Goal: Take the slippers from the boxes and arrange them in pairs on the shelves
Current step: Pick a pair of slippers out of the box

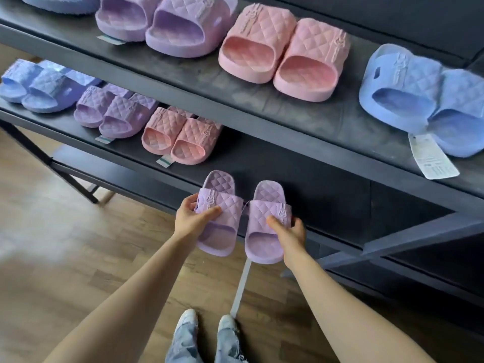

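Holding one lilac quilted slipper per hand, head view only. L hand grips the left lilac slipper by its strap, thumb on top, fingers round the outer edge. R hand grips the right lilac slipper the same way. The pair is side by side in the air, nearly touching, just in front of the lower shelf.

Key relation: the bare stretch of lower shelf lies straight ahead and slightly up from both hands, to the right of the pink pair. Long axes point away from the person, heel ends toward the shelf, open toes toward the body. That looks to match the shelved pairs, so prob. no turn needed, just a push fwd. Hands approx. level; L is a touch nearer the shelf.

Labels: raised rabbit motif on each strap. A white hang tag on the blue pair, upper shelf, has print too small to read. A pale strip hangs under the held pair, likely a tag.
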